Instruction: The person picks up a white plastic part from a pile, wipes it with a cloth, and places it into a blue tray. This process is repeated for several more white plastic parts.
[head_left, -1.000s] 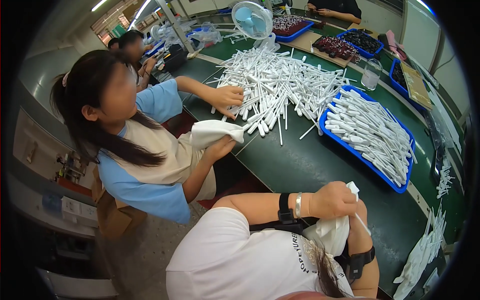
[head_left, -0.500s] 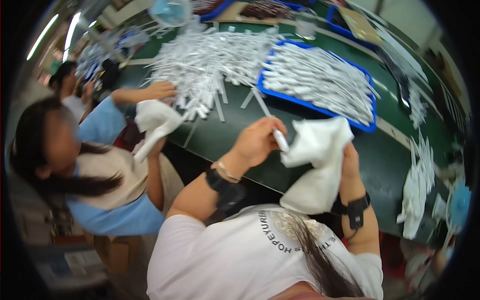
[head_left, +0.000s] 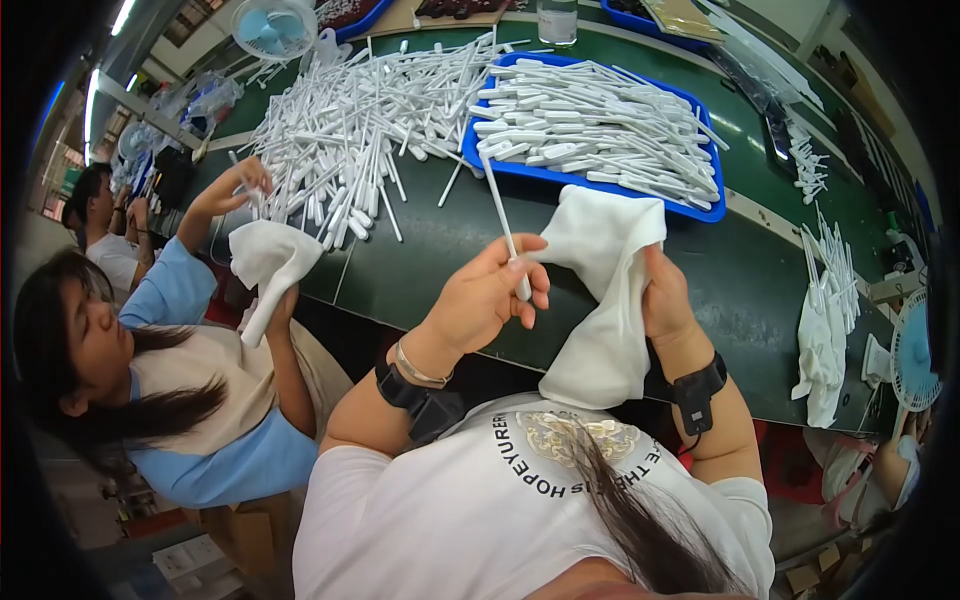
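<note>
My left hand [head_left: 478,305] pinches a thin white plastic stick [head_left: 499,205] near its thicker handle end. The slim end points up toward the blue tray. A white cloth [head_left: 608,290] hangs from my right hand [head_left: 668,300], whose fingers are closed on its edge and partly hidden behind it. The upper fold of the cloth lies close to my left fingertips, and its lower part drapes down before my shirt. Beyond my hands stands a blue tray [head_left: 620,188] heaped with similar white sticks, mostly lying in rows.
A loose pile of white sticks [head_left: 350,130] covers the green table [head_left: 430,260] at the far left. Beside me on the left sits a co-worker [head_left: 190,400] holding another white cloth [head_left: 272,262]. More sticks lie on a cloth [head_left: 822,360] at the right, near a small fan [head_left: 912,350].
My left hand has turned, and the stick now stands apart from the cloth with its slim end up. The cloth stays in my right hand. The co-worker's reaching hand has moved left, off the pile.
</note>
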